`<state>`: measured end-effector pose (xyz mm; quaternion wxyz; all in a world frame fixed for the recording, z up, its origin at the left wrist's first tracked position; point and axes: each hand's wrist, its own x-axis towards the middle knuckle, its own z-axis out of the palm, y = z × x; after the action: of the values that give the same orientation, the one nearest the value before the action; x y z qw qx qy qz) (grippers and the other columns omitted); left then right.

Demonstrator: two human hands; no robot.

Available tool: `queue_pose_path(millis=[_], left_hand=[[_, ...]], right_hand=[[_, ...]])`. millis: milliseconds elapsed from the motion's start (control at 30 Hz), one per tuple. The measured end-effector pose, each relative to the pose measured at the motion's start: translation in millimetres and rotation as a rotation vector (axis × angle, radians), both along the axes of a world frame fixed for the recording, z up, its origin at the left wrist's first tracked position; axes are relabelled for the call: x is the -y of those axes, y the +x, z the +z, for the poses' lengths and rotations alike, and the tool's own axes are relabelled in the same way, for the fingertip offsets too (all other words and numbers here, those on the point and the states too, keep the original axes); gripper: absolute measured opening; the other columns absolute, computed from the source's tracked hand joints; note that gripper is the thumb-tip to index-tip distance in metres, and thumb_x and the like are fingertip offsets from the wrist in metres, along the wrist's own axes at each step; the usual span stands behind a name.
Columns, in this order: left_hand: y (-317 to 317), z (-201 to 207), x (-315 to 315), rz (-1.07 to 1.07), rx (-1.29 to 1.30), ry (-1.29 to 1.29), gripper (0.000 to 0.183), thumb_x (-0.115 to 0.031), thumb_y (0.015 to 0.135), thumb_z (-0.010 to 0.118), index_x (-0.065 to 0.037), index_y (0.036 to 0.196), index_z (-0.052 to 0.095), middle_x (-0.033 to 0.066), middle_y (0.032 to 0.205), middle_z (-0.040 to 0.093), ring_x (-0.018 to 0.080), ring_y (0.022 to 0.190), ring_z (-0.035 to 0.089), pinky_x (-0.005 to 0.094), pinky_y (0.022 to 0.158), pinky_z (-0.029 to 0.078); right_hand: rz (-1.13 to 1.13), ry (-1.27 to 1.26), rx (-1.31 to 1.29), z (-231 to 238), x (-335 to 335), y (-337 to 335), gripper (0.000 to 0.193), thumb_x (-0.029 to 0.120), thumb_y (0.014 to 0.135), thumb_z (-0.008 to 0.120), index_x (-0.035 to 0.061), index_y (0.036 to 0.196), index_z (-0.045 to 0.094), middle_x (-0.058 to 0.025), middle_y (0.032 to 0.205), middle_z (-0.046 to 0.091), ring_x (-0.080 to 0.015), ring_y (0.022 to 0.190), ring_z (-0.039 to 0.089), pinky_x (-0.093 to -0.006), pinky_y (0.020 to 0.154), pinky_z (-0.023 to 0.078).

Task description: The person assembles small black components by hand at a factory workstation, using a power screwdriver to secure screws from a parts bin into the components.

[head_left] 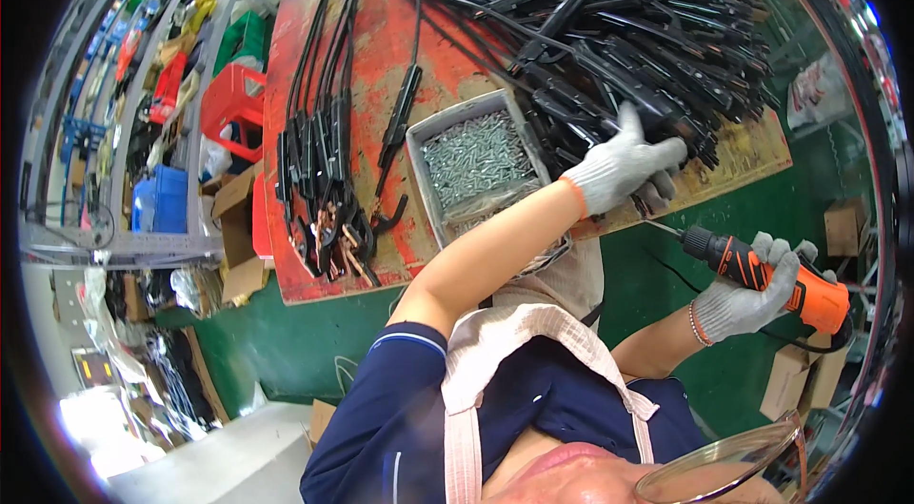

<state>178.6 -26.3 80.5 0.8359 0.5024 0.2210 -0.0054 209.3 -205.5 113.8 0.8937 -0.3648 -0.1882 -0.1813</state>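
My right hand, in a grey knitted glove, grips an orange-and-black power screwdriver. Its thin bit points left, just below my other hand. My left hand, also gloved, is at the near edge of the pile of black clamp-like handles. Its thumb stands up and a finger stretches right; nothing shows in its grasp. The lower fingers are partly hidden. Left of that hand, a grey bin holds many small silvery screws.
The handles lie on a worn red wooden table. At its left side lies a bundle of cabled handles with copper-coloured ends. One single handle lies beside it. Further left stand a red stool, a blue crate and shelving.
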Motion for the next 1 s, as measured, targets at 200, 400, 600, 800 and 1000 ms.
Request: queue_pose_path(millis=[200, 400, 600, 800, 1000], left_hand=[[-51, 1, -16, -0.026, 0.194, 0.756, 0.076, -0.032, 0.086, 0.066, -0.006, 0.146, 0.029, 0.0142, 0.105, 0.066, 0.0258, 0.093, 0.067, 0.0336, 0.084, 0.052], [-194, -12, -75, 0.443, -0.547, 1.474, 0.020, -0.024, 0.087, 0.065, -0.008, 0.099, 0.065, 0.0149, 0.090, 0.068, 0.0339, 0.080, 0.066, 0.0416, 0.068, 0.052], [-240, -70, -80, 0.198, -0.745, 2.036, 0.020, -0.029, 0.079, 0.067, -0.010, 0.081, 0.064, 0.0095, 0.081, 0.060, 0.0276, 0.079, 0.060, 0.0408, 0.068, 0.046], [-261, -91, -87, 0.162, -0.846, 2.043, 0.011, -0.018, 0.073, 0.060, -0.008, 0.069, 0.064, 0.0080, 0.078, 0.062, 0.0257, 0.079, 0.061, 0.0403, 0.070, 0.046], [-264, -65, -93, 0.423, -0.606, 1.735, 0.020, -0.026, 0.069, 0.070, -0.007, 0.070, 0.067, 0.0113, 0.079, 0.063, 0.0310, 0.080, 0.059, 0.0424, 0.076, 0.045]], right_hand=[[0.085, -0.046, -0.228, -5, -21, -1, 0.049, 0.001, 0.086, 0.061, 0.0151, 0.128, 0.039, -0.0114, 0.109, 0.051, -0.0156, 0.065, 0.048, -0.0296, 0.059, 0.044], [0.281, -0.441, -0.213, -6, -97, -39, 0.074, 0.007, 0.088, 0.059, 0.0217, 0.148, 0.018, -0.0174, 0.092, 0.059, -0.0229, 0.060, 0.060, -0.0358, 0.056, 0.054], [0.603, -1.104, 0.473, -82, -199, -46, 0.085, 0.022, 0.086, 0.070, 0.0059, 0.151, 0.017, -0.0305, 0.146, 0.028, -0.0426, 0.136, 0.033, -0.0449, 0.112, 0.031], [0.171, -1.637, 0.813, -85, -223, -43, 0.068, 0.038, 0.080, 0.072, 0.0154, 0.138, 0.045, -0.0140, 0.124, 0.053, -0.0324, 0.106, 0.058, -0.0410, 0.087, 0.051], [0.193, -1.272, 0.811, -59, -220, -50, 0.071, 0.031, 0.079, 0.074, 0.0153, 0.140, 0.042, -0.0144, 0.128, 0.049, -0.0326, 0.109, 0.055, -0.0421, 0.091, 0.050]])
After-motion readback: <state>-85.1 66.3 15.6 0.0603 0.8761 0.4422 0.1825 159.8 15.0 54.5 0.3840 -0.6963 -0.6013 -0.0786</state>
